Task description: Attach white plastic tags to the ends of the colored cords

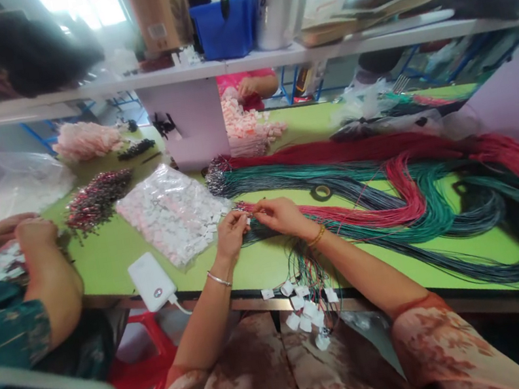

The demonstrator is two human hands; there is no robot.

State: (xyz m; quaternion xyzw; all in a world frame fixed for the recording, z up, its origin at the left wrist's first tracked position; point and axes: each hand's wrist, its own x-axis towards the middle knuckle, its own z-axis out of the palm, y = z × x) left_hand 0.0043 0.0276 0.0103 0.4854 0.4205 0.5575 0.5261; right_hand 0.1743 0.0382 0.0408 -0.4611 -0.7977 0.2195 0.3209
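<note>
In front of me, my left hand (231, 234) pinches a small white plastic connector (247, 221) between thumb and fingertips. Close to its right, my right hand (283, 216) has its thumb and forefinger pressed together on what looks like a thin wire end; the fingers hide most of it. Beneath and beyond both hands run long bundles of red wires (372, 210), green wires (435, 215) and dark wires (378, 191). At the table edge below my wrists hangs a cluster of wires with white connectors (303, 310) on their ends.
A clear bag of white connectors (173, 212) lies left of my hands, near a white power bank (151, 280) with a cable. A tape roll (321, 192) sits among the wires. Dark terminal pieces (99, 201) are heaped farther left, beside a co-worker's arm (51, 276). A shelf (238, 65) crosses above.
</note>
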